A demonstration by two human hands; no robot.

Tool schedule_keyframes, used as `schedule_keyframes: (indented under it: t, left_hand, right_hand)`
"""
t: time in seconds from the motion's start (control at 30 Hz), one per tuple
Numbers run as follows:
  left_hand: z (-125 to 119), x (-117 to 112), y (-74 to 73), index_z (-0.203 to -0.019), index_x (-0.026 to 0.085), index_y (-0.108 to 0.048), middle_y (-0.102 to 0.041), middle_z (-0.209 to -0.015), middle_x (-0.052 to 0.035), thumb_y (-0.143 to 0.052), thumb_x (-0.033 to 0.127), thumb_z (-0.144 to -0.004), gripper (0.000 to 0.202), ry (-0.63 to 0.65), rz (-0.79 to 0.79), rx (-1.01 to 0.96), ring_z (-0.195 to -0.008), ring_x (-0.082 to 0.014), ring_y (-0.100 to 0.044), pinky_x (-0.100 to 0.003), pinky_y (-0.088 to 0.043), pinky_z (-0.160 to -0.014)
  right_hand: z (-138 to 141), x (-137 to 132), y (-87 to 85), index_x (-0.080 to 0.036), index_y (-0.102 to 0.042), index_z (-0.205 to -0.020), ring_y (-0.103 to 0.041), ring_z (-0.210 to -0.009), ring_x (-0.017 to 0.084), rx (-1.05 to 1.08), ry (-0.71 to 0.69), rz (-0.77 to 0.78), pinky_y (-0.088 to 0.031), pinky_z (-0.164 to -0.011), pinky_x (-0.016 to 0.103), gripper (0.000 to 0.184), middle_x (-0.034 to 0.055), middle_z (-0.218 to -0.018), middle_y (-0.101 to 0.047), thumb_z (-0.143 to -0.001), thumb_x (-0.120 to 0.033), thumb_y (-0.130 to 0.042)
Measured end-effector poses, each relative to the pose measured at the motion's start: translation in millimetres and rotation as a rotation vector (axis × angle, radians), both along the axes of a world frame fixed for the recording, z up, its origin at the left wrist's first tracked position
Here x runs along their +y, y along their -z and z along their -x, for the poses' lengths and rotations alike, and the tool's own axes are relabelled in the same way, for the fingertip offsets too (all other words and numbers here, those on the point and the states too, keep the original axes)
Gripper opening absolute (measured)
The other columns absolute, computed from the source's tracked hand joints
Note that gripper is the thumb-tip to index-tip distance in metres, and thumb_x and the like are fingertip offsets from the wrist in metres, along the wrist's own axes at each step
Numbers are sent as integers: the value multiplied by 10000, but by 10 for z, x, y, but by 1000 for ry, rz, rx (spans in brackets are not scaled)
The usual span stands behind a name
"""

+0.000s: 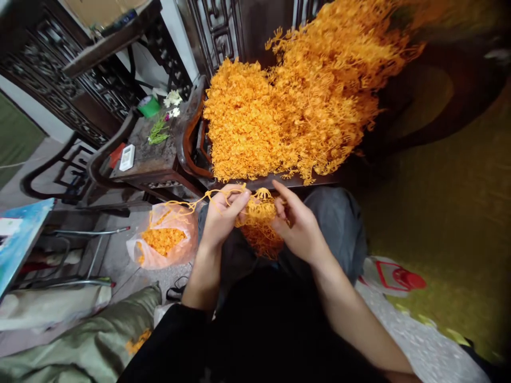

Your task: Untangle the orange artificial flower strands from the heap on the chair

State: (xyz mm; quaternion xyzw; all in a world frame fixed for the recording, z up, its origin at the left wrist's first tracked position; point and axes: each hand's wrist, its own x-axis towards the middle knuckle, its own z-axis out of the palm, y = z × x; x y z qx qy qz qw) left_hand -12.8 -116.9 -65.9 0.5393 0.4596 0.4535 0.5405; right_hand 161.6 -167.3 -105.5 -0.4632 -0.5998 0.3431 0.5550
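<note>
Dark carved wooden armchair [261,32] bears heaped orange plastic flower sprigs [247,122], apparently kept within easy reach. Left hand [224,213] pinches layered, frilled orange plastic pieces [261,209] above the lap, seemingly for steadiness; right hand [297,223], index extended, stands loosely parted beside them, contact unclear.
</note>
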Motion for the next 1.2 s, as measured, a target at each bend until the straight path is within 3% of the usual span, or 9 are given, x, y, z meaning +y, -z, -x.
schedule_keyframes:
  t: [0.1, 0.23, 0.4, 0.6, 0.77, 0.9, 0.97, 1.07, 1.2]
  left_hand:
    - [-15, 4, -156, -960, 191, -703, -685, -766, -4, -769, 462, -859, 297, 67, -71, 75, -617, -96, -588, -206, -472, -575]
    - [-4, 12, -405, -965, 177, -710, -671, -770, 1, -760, 462, -867, 305, 89, -191, 249, -658, -101, -584, -212, -455, -624]
    - [49, 4, -802, -967, 168, -719, -709, -828, -24, -656, 416, -951, 256, 169, -356, 608, -721, -135, -629, -244, -468, -677]
    - [58, -119, -1201, -904, 166, -704, -685, -695, -7, -680, 375, -924, 212, -116, -408, 715, -621, -126, -617, -250, -456, -618]
    - [230, -145, -1288, -856, 176, -691, -684, -706, -19, -813, 462, -787, 318, -263, -301, 413, -612, -134, -622, -259, -474, -571]
    - [547, -43, -1409, -831, 195, -663, -628, -633, 27, -832, 471, -738, 337, -527, -479, 248, -538, -89, -547, -216, -402, -516]
    - [637, 25, -1470, -834, 194, -638, -592, -604, 53, -844, 472, -711, 367, -587, -501, 166, -488, -62, -484, -195, -322, -471]
    - [622, 102, -1461, -838, 183, -626, -596, -614, 55, -856, 467, -708, 388, -488, -411, 135, -482, -53, -481, -188, -308, -467]
    - [497, 152, -1327, -829, 171, -629, -615, -622, 46, -844, 442, -751, 354, -326, -301, 149, -504, -55, -511, -180, -339, -488]
  right_hand:
    - [-29, 114, -115, -221, -494, -1528, -573, -685, 175, -6, -65, -26, -528, -642, 328, 665, 44, -903, -645, -936, -465, -674]
    - [-68, 241, -243, -217, -629, -1352, -658, -806, 184, 0, -68, -60, -541, -694, 318, 398, 82, -1097, -726, -1013, -416, -567]
    - [-61, 508, -352, -211, -654, -894, -636, -703, 161, -5, -31, -142, -473, -623, 292, 166, 24, -810, -702, -981, -351, -628]
    - [158, 806, -624, -236, -603, -861, -672, -759, 196, 18, -28, -398, -500, -699, 344, 105, 35, -825, -714, -956, -265, -640]
    - [314, 869, -653, -251, -621, -869, -678, -763, 209, 85, -34, -452, -523, -707, 367, 91, 49, -821, -713, -937, -287, -670]
    - [220, 1145, -385, -230, -605, -875, -613, -513, 136, 434, 29, -175, -458, -479, 287, 225, 7, -697, -635, -905, -417, -727]
    - [179, 1268, -294, -245, -564, -872, -558, -415, 110, 698, -52, -44, -435, -410, 257, 323, -46, -620, -574, -852, -492, -771]
    - [236, 1289, -296, -239, -538, -873, -592, -421, 126, 871, -247, 16, -509, -416, 272, 470, -68, -636, -599, -746, -578, -838]
    - [412, 1187, -377, -227, -545, -895, -666, -486, 145, 925, -468, 66, -570, -442, 289, 447, -39, -745, -665, -767, -539, -839]
